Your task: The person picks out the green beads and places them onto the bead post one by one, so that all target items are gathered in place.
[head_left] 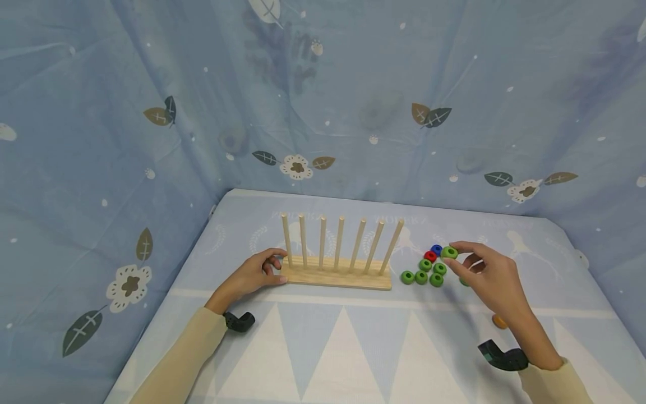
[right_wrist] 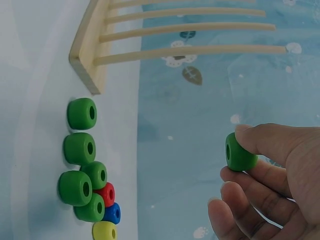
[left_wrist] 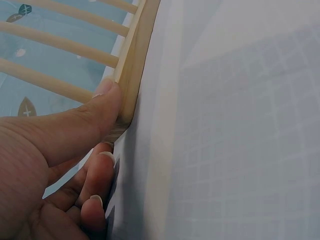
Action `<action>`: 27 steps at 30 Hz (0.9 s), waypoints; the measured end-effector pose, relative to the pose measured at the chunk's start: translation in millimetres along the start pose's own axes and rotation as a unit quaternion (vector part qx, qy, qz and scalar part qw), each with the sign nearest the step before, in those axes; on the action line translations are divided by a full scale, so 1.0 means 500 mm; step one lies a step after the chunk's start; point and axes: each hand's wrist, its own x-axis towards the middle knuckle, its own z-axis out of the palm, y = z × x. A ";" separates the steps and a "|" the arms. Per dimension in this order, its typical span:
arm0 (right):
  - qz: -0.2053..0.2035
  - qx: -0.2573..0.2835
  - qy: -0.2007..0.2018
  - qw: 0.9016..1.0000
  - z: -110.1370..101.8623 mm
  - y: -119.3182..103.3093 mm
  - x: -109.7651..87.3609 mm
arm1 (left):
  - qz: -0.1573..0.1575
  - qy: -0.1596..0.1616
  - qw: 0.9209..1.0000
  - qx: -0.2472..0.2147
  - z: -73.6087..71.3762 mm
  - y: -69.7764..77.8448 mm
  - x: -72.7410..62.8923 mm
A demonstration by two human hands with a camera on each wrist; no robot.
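Observation:
My left hand (head_left: 257, 270) grips the left end of a wooden peg stand (head_left: 337, 278), thumb on its front edge. In the left wrist view the thumb presses the base (left_wrist: 132, 85) beside the end peg. Upright bare pegs (head_left: 340, 241) rise in a row from the stand. My right hand (head_left: 487, 272) pinches a green bead (right_wrist: 241, 154) between thumb and fingers, raised above the table, its hole showing. Below and left of that hand lie several green beads (head_left: 421, 276), a red bead (head_left: 430, 256) and a blue bead (head_left: 436, 249).
A yellow bead (right_wrist: 104, 231) shows beside the blue one in the right wrist view. An orange bead (head_left: 499, 321) lies near the right forearm, partly hidden. Another green bead (head_left: 464, 282) peeks out beneath the right hand. Patterned blue cloth (head_left: 348, 112) walls in the table.

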 end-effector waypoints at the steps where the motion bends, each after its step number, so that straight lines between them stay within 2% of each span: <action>1: -0.001 0.001 -0.001 1.000 -0.001 -0.001 0.001 | 0.004 -0.001 1.000 -0.003 0.000 0.000 0.000; 4: -0.005 0.005 -0.001 1.000 -0.001 -0.005 0.003 | 0.003 0.000 1.000 -0.006 0.003 0.008 -0.003; 9: -0.009 0.004 0.000 1.000 -0.001 -0.013 0.009 | -0.003 0.000 1.000 -0.001 0.003 0.005 -0.002; 10: -0.009 0.004 -0.001 1.000 -0.001 -0.015 0.010 | -0.004 0.001 1.000 0.000 0.002 -0.004 0.001; 18: -0.015 0.004 -0.001 1.000 -0.007 -0.027 0.019 | 0.000 -0.001 1.000 -0.006 0.004 0.000 -0.001; 27: -0.076 0.011 0.008 0.997 -0.007 -0.042 0.050 | -0.010 0.001 1.000 0.002 0.003 0.002 -0.001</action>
